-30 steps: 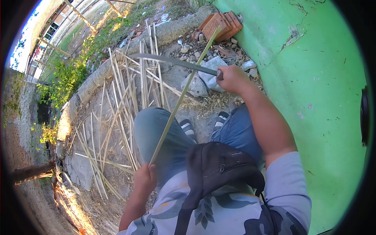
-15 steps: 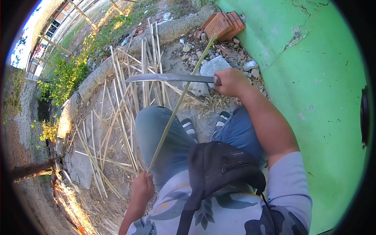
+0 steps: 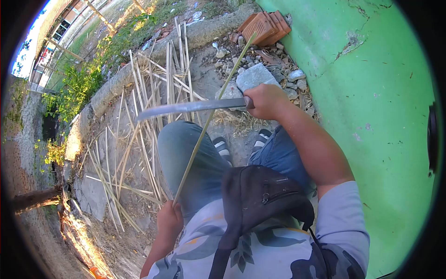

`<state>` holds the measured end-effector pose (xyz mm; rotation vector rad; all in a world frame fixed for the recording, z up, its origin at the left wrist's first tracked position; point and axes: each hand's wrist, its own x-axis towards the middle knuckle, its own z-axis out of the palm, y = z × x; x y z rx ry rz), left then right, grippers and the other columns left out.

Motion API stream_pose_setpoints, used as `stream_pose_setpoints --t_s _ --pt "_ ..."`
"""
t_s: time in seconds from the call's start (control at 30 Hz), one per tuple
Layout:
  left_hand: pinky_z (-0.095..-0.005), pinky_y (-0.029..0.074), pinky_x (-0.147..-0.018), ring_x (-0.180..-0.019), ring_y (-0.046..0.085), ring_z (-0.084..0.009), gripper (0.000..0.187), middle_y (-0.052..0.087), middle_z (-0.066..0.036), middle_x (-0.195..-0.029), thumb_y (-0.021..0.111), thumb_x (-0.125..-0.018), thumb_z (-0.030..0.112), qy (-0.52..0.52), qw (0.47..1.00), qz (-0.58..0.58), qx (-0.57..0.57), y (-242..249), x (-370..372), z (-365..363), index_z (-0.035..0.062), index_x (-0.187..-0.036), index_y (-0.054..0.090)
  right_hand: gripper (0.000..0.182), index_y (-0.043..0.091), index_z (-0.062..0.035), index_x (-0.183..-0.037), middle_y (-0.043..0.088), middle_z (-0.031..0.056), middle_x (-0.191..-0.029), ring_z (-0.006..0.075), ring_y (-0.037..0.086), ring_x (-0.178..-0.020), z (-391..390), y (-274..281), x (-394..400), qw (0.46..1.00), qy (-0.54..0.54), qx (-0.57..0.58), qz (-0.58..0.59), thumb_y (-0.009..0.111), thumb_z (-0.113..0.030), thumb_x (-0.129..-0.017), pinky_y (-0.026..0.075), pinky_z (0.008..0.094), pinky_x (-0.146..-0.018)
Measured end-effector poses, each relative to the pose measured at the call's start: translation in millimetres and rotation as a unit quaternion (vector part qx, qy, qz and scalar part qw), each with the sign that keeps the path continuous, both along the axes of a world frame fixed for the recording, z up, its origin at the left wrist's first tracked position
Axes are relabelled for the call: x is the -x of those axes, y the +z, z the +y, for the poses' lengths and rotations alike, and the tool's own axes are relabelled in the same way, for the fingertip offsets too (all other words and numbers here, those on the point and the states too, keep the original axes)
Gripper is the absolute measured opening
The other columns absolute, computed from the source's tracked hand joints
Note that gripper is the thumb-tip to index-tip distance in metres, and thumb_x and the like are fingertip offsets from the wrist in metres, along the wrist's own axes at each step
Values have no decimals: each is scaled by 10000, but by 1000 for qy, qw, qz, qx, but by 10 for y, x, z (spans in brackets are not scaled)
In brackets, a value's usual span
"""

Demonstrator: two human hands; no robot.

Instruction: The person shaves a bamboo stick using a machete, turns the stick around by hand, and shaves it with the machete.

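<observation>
My right hand [image 3: 268, 102] is closed around the dark handle of a machete [image 3: 186, 107], its long, slightly curved blade pointing left. The blade crosses a long, thin bamboo strip [image 3: 200, 139], overlapping it in this view. My left hand [image 3: 170, 218] grips the strip's lower end beside my left thigh. From there the strip slants up and away past my knee, its greenish far end near the stacked tiles. Many pale split strips [image 3: 144, 139] lie in a loose, crisscrossed heap on the ground left of my knee.
A green wall [image 3: 371, 130] runs along the right. Orange clay tiles [image 3: 264, 29] lean at its far corner, with rubble and a concrete block [image 3: 258, 79] in front. A low concrete kerb [image 3: 109, 88] borders the ground on the left. A black bag [image 3: 265, 195] hangs over my lap.
The machete has come down along the strip toward me, its tip swinging lower and left. My right hand moved slightly down and left; my left hand barely shifted, still holding the strip.
</observation>
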<state>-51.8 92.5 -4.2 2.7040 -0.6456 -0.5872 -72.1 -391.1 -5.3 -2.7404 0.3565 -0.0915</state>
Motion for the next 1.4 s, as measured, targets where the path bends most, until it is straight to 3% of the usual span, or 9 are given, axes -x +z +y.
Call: stream_pose_setpoints --t_s 0.23,0.43,0.53,0.63,0.83,0.93,1.03,1.33,1.4 --pt "-569 504 -709 -830 649 -512 260 665 -272 -839 568 -1010 266 -5 999 -16 32 -72 -3 -20 18 -999 645 163 718 -120 -885 714 178 -814 397 707 -838 -165 -167 -109 997 -44 -66 3 677 -258 -810 560 518 -758" --pt "-570 508 -707 -829 659 -509 279 668 -274 -830 567 -1015 280 2 1000 10 11 -33 -8 -31 13 -1020 648 175 723 -103 -885 716 186 -823 400 704 -835 41 99 -33 999 10 34 3 645 -256 -851 560 514 -762" --pt "-571 510 -704 -824 657 -512 273 670 -279 -822 569 -1015 279 6 1000 -8 7 -31 -15 -49 15 -996 638 174 736 -120 -916 729 176 -839 382 718 -847 -158 -178 -152 995 -76 -64 24 641 -256 -863 568 510 -777" --pt "-573 510 -701 -823 658 -510 251 673 -280 -820 576 -1014 263 16 999 6 -35 149 -42 -185 20 -974 629 177 740 -129 -934 734 179 -867 384 719 -864 -176 -172 -184 994 -91 -21 57 643 -258 -863 570 509 -786" --pt "-578 507 -698 -810 658 -507 221 671 -275 -807 603 -998 237 3 1000 -12 -21 153 -25 -161 21 -954 620 188 741 -127 -942 749 156 -923 380 720 -881 13 -7 -61 998 -5 54 27 648 -269 -862 572 504 -796" --pt "-579 504 -683 -790 655 -510 219 668 -271 -793 609 -994 236 -5 999 -48 -8 95 -16 -159 23 -945 617 189 741 -128 -942 749 153 -920 375 722 -889 -235 -203 -72 995 -84 -43 25 659 -274 -854 574 497 -799" --pt "-581 505 -684 -785 655 -509 214 671 -264 -795 609 -994 234 -15 998 -50 -19 80 -45 -132 26 -945 619 187 738 -129 -935 746 161 -914 375 721 -893 -436 -245 -56 988 -142 -57 5 663 -279 -853 574 494 -797" --pt "-581 510 -704 -808 658 -509 217 677 -261 -813 607 -996 240 -20 999 -41 -17 82 -70 -139 28 -954 630 199 742 -112 -944 745 179 -928 387 718 -908 -82 22 -19 998 -45 -3 50 633 -261 -870 574 488 -826" --pt "-580 511 -708 -818 659 -509 218 679 -262 -825 604 -997 244 -16 999 -38 -18 57 -45 -62 30 -963 631 224 751 -111 -972 749 185 -951 388 717 -925 -210 -121 -63 987 -137 -77 38 635 -272 -868 569 488 -839"
